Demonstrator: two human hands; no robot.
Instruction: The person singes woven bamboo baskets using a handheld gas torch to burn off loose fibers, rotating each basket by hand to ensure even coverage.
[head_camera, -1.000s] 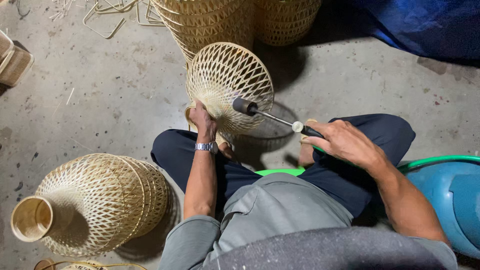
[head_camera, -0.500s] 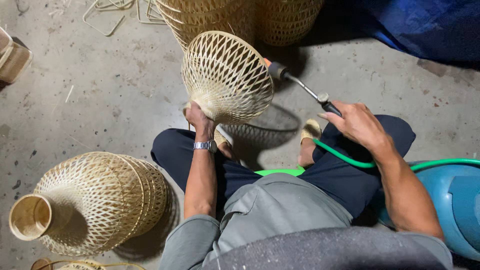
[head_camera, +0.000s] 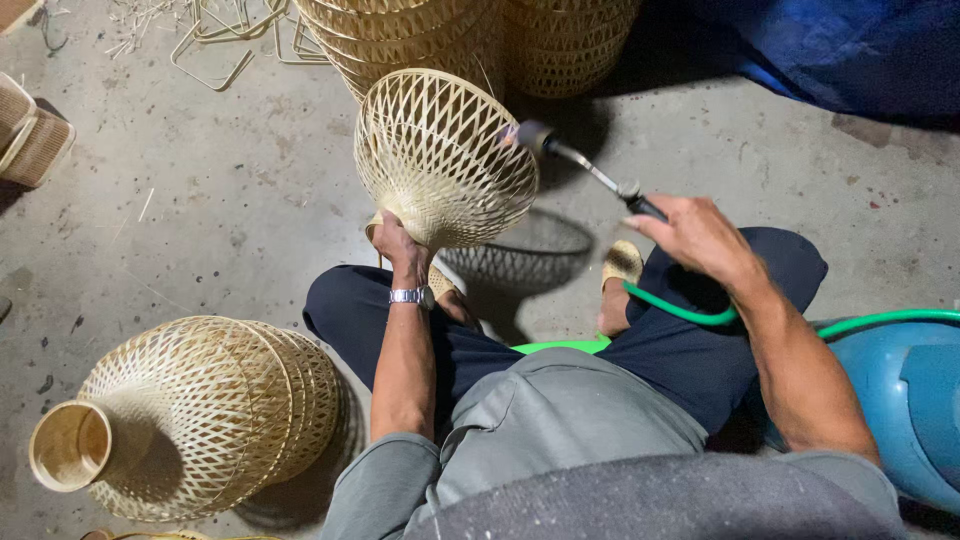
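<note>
Left hand (head_camera: 398, 240) is wrapped tight around the narrow neck of an open-weave bamboo lampshade (head_camera: 440, 155), holding it up off the concrete floor (head_camera: 200, 230). Right hand (head_camera: 700, 235), arm stretched out, grips a slim metal torch (head_camera: 585, 170) whose nozzle sits just beside the lattice, green hose (head_camera: 690, 312) trailing.

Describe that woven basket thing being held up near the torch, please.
The woven shade is an open lattice of pale bamboo-like strips, bell-shaped, flaring from a narrow neck to a wide rim. The left hand grips its neck, holding it tilted above the concrete floor. The torch in the right hand points its nozzle at its side.
</note>
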